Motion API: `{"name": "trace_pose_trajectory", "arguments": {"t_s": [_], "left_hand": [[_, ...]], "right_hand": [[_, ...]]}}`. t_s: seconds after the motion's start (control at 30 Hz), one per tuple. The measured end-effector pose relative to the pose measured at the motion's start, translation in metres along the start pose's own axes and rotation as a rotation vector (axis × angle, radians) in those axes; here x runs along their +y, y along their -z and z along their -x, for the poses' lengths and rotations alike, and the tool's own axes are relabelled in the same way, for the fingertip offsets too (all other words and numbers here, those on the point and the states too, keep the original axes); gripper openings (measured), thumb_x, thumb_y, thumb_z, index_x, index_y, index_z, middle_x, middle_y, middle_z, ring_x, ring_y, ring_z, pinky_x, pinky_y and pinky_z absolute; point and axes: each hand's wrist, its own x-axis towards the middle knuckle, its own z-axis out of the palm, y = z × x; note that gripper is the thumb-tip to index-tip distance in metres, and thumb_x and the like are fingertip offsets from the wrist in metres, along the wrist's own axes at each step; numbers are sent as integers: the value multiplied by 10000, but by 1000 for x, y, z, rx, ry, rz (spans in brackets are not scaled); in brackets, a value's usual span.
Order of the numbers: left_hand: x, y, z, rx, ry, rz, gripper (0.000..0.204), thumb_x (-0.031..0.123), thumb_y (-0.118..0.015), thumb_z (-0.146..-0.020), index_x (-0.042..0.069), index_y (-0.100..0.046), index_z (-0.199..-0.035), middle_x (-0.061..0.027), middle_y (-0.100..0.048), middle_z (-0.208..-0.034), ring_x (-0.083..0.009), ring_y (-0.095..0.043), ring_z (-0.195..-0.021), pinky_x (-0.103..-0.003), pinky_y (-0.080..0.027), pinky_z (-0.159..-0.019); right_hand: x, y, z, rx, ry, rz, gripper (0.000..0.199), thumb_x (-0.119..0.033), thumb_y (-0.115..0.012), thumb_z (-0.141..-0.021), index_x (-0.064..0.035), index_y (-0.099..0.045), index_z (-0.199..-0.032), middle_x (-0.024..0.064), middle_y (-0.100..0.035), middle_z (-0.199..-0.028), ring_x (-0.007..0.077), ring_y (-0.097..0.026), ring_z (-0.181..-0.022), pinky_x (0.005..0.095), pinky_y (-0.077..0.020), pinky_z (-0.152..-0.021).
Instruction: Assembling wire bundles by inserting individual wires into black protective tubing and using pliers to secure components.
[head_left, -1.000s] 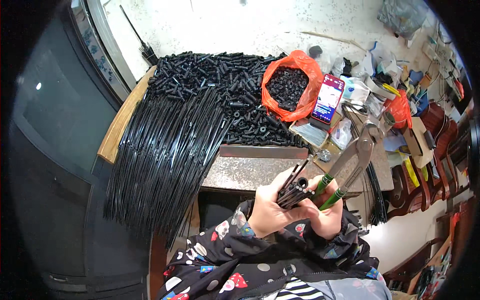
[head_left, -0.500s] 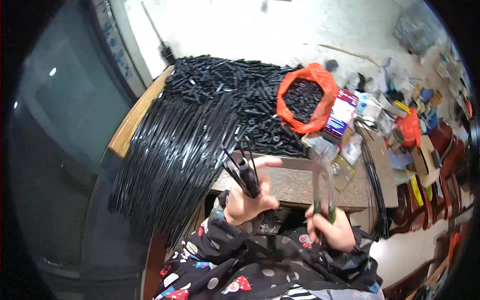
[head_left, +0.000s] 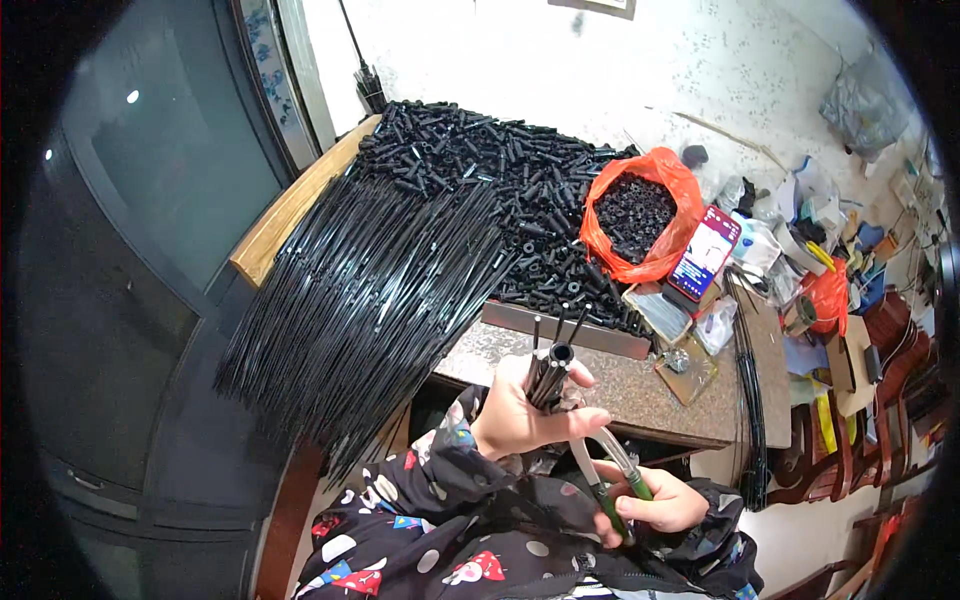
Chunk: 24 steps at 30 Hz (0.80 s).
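My left hand (head_left: 505,415) is closed around a short black tube (head_left: 560,355) and several thin black rods, whose ends stick up above the fingers. Below it, my right hand (head_left: 660,503) grips the green handles of metal pliers (head_left: 620,460). The pliers' head reaches up to the underside of my left hand, where fingers hide its jaws. Both hands are just in front of the table edge. To their left lies a wide spread of long thin black rods (head_left: 370,290). Behind them is a heap of short black tubular parts (head_left: 450,150).
An orange-red plastic bag (head_left: 685,185) of small black pieces sits beside a lit phone (head_left: 705,250). A metal strip (head_left: 565,330) fronts the heap on the speckled tabletop (head_left: 500,360). A wooden board (head_left: 300,205) edges the left. More rods (head_left: 750,400) hang at the right; clutter lies beyond.
The pliers have swung down and left from upright beside my left hand to its underside. My left hand has moved right and slightly down with the tube and rods. The view has shifted a little.
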Motion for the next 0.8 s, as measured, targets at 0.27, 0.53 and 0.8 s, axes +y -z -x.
{"name": "trace_pose_trajectory", "arguments": {"t_s": [0.27, 0.53, 0.8], "left_hand": [[-10, 3, -4, 32, -55, -101, 235, 129, -647, -547, 22, -464, -648, 36, -417, -500, -16, -348, -454, -163, -305, -408], [14, -5, -4, 49, -136, 25, 277, 69, -652, -546, 20, -440, -718, 37, -419, -532, -14, -376, -483, -158, -310, -426], [-13, 1, -1, -38, -148, 162, 285, 77, -654, -518, 42, -425, -684, 44, -401, -550, -14, -360, -496, -159, -293, -448]], "right_hand": [[-10, -17, 5, 656, 183, 1369, 393, -16, -424, -692, -38, -338, -1075, 142, -517, -783, 188, -542, -665, 273, -414, -571], [5, -17, -14, 475, 393, 698, 353, -26, -412, -724, -13, -346, -1070, 62, -504, -728, 73, -481, -660, 195, -378, -582], [8, -28, -25, 619, 404, 842, 359, 4, -412, -706, -41, -372, -1060, 38, -466, -614, 78, -424, -522, 199, -371, -519]]}}
